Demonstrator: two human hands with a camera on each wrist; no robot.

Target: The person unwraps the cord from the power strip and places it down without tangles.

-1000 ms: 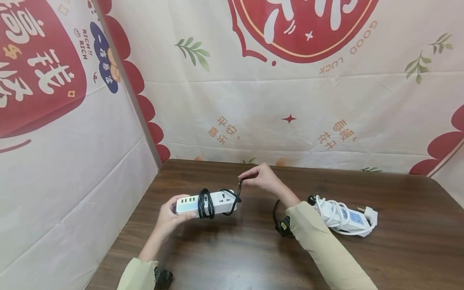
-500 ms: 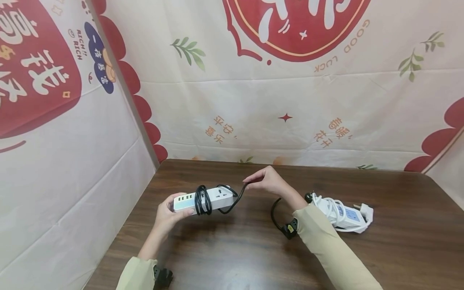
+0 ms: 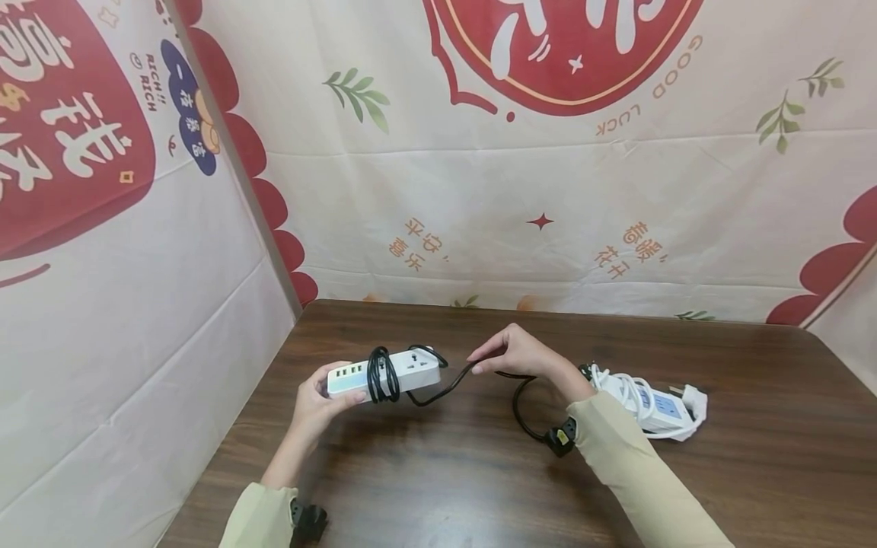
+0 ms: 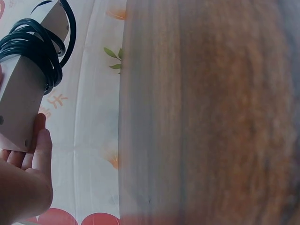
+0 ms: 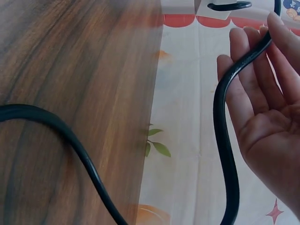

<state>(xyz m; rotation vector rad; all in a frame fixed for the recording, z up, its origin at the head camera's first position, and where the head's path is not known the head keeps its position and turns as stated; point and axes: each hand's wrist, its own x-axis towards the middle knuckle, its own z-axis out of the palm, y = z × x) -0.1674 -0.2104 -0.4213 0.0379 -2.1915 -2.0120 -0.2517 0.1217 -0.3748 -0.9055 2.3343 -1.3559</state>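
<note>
In the head view my left hand (image 3: 317,399) grips the left end of a white power strip (image 3: 418,369), held above the table. A black cord (image 3: 382,374) is wound round the strip's middle, and a loose length leaves its right end. My right hand (image 3: 517,354) pinches that loose cord between thumb and fingertips, to the right of the strip. Past the fingers the cord curves down toward the right forearm. In the left wrist view the strip (image 4: 23,103) lies between thumb and fingers. The right wrist view has the cord (image 5: 225,126) running across the right fingers.
A second white power strip (image 3: 661,411), wrapped in its own white cord, lies on the brown wooden table (image 3: 438,487) at the right, behind the right forearm. A printed cloth (image 3: 466,183) hangs along the table's back edge, and another wall stands at the left.
My right hand has moved right and slightly down with the cord, drawing the loose length out from the strip. My left hand still holds the strip, which has shifted slightly.
</note>
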